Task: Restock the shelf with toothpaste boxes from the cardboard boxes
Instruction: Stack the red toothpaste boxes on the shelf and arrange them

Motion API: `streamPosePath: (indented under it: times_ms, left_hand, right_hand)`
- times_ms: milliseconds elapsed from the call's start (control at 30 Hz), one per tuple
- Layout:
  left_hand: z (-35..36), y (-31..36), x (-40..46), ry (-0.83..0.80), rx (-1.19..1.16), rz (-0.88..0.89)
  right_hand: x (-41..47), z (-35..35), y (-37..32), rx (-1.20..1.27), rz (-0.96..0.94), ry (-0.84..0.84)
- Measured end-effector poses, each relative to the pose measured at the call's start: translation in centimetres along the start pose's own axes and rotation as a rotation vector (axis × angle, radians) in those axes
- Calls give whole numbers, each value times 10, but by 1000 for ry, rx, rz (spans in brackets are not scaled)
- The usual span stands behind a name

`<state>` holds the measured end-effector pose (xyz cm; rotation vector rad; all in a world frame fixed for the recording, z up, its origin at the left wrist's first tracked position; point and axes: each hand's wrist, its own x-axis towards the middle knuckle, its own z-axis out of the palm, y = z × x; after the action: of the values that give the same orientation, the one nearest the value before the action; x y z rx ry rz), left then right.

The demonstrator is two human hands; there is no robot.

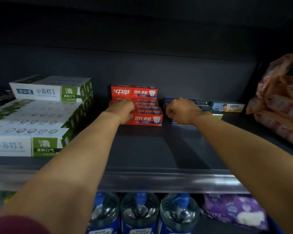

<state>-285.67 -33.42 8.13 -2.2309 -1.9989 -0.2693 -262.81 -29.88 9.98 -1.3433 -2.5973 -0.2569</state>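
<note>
Red toothpaste boxes (143,107) are gripped by the outstretched left hand (121,110); the right hand (181,110) beside them is clenched.

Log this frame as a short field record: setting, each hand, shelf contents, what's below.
setting: dark store shelf
left hand: holds the left end of the red toothpaste boxes
right hand: fingers curled, beside the blue boxes; grip unclear
left of the red stack: white-and-green toothpaste boxes
far right: pink plastic-wrapped packs
below: water bottles
</note>
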Motion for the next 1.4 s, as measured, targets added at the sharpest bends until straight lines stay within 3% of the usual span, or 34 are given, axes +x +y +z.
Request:
streamPosePath:
  times_ms: [933,1167,1400]
  left_hand:
    - [-9,9,-16,-2,21,-74]
    - [-27,28,-56,-8,12,-83]
    - [-54,53,-137,-126,-30,-97]
  right_hand:
    - [-13,-4,-12,-4,29,-58]
    - [-36,-20,-34,0,32,-71]
    - [-96,-52,-71,30,-7,-41]
